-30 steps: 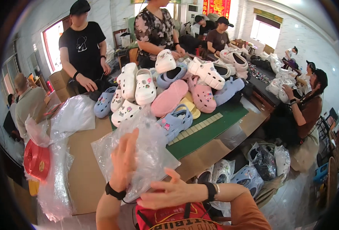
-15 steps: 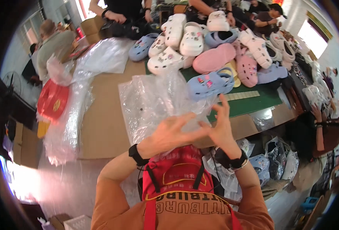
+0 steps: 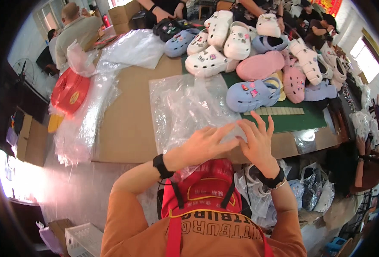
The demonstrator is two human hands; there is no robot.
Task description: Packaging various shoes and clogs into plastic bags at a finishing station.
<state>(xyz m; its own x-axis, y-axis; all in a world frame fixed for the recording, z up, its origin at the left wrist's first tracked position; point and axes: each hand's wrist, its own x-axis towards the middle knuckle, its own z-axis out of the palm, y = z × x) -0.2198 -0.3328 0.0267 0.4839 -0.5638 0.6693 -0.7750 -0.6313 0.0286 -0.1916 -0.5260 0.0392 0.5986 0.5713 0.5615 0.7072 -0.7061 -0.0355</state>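
My left hand [image 3: 206, 143] hovers over the near edge of the table, fingers stretched to the right and apart. Facing it is my right hand [image 3: 259, 143], its fingers spread and pointing up and away; the fingertips of both almost meet. Neither shows anything gripped. A clear plastic bag [image 3: 178, 109] lies crumpled flat on the table just beyond my left hand, with some film under that wrist. Past my right fingertips sits a light blue clog [image 3: 248, 95] with colourful charms, on its sole by the bag's right edge.
Behind is a heap of white clogs [image 3: 209, 62], a pink clog [image 3: 262, 65] and others on a green mat [image 3: 279, 124]. More plastic film [image 3: 82, 124] and a red tape roll [image 3: 69, 92] lie left on cardboard [image 3: 125, 111]. Bagged clogs [image 3: 311, 186] stand low right. Co-workers surround the far side.
The view has shifted, so the table and heap sit further right. My hands stay close together, the right one's fingers a little less upright. The blue clog and bag stay on the table.
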